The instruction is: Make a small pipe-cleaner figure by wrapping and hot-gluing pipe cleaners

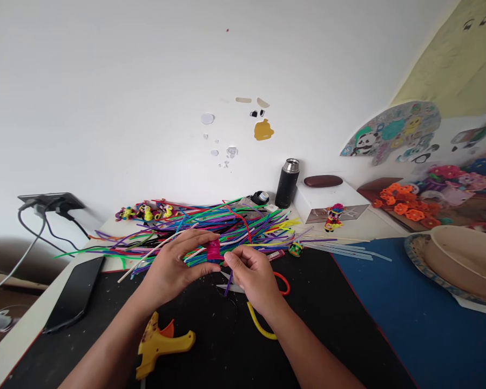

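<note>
Over the black mat [194,356], my left hand [178,259] holds a small magenta piece [213,250] between thumb and fingers. My right hand [253,275] is pinched at the piece's lower right edge, on a thin pinkish strand. A purple stem [228,284] hangs down beside the right fingers. Scissors with a red handle [283,283] lie partly hidden under my right hand. Below it is a yellow curved stem [260,324]. A yellow glue gun [162,343] rests near my left forearm.
Many coloured pipe cleaners [227,219] are piled behind the hands. A black bottle [287,183] stands by a white box [328,197]. At the left lies a black phone [75,292]; at the right, a beige bowl [470,259] and glue sticks [348,249]. A small figure [295,248] is on the mat's edge.
</note>
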`<state>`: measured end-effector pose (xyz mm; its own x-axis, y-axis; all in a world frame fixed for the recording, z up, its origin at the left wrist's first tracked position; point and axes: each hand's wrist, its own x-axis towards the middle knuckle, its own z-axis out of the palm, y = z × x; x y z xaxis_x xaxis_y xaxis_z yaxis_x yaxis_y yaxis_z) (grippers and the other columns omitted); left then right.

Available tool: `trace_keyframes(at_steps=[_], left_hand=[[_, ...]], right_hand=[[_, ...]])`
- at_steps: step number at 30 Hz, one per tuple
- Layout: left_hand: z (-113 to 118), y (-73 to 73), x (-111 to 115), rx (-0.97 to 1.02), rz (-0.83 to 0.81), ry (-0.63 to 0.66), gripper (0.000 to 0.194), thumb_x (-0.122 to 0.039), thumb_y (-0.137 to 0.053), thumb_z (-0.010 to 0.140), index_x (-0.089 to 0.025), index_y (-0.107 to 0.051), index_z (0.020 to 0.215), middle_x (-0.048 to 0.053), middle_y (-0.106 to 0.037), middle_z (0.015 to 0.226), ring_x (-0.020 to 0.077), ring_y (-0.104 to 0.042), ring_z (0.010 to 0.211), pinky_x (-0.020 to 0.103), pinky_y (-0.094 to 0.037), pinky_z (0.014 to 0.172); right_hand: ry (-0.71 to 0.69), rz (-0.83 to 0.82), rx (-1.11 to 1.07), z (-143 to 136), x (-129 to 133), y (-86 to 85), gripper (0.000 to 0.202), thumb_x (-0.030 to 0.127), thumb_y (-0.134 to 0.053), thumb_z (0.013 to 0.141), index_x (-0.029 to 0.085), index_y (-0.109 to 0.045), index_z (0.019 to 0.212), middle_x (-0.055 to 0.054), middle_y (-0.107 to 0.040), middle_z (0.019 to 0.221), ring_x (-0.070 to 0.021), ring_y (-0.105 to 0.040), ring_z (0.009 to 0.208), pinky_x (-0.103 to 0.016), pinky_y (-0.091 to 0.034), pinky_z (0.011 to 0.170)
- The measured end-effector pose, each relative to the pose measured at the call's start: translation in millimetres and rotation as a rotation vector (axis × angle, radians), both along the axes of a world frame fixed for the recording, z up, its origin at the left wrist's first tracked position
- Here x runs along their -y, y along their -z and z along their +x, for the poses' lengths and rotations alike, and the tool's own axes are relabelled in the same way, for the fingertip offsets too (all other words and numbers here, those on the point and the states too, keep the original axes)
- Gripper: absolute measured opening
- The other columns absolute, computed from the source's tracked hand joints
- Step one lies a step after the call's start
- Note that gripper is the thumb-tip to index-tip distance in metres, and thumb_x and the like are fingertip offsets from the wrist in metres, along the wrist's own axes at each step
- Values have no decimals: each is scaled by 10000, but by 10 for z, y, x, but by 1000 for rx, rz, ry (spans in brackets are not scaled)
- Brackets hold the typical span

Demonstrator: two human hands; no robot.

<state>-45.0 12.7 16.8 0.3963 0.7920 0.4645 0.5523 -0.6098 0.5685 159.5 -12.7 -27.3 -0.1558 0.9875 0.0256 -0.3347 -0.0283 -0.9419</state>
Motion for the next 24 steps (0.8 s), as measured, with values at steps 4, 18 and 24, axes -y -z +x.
trace_keyframes(at_steps=[4, 18, 24], left_hand=[[37, 6, 23, 42, -25, -31, 582, -663, -821, 833, -272, -806, 1264, 116, -829, 1218, 344, -755, 1193, 482, -587, 1075], [158, 21, 124, 266, -126, -4, 533, -566, -899, 804, -307, -811, 1261, 115, -799, 1265, 345, -738, 1197, 466, -633, 996], [262, 43, 178, 461, -231, 31, 521, -559, -903, 801, -316, -816, 1253, 108, -791, 1260, 323, -754, 1157, 451, -638, 1015]], right_hand=[[-4, -28, -62, -3, -2, -1, 529, 692, -828, 801, 213, -614, 732, 108, -378, 486, -76, -279, 418, -245, -203, 415], [-141, -100, -248, -74, 44, 41, 526, 672, -841, 825, 212, -596, 762, 117, -391, 474, -64, -267, 400, -233, -201, 417], [-285, -105, -355, -80, 86, 33, 519, 690, -784, 883, 206, -621, 790, 88, -463, 503, -69, -305, 386, -251, -201, 426]])
